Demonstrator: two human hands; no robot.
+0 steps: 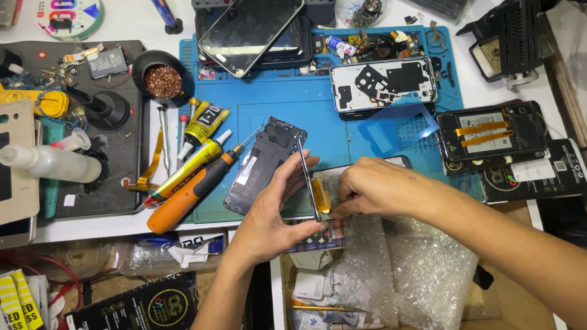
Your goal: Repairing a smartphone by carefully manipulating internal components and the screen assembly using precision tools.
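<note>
Left hand (269,211) pinches the thin phone screen panel (308,180) upright on edge over the blue mat (275,101), right hand (373,186) closed on its yellow flex (322,195): light, stiff, likely fragile, best held by the edges.

White workbench (428,12), blue work mat (293,98), wooden edge (572,91), bright even light

- Bare blue mat (287,104) lies open between the dark phone frame (264,164) and the white phone back (383,84).
- To the left, an orange screwdriver (189,192) and yellow glue tubes (192,162) block the way.
- Bubble wrap (409,269) crowds the near edge of the table (122,223).
- An opened phone (492,137) closes off the right side.
</note>
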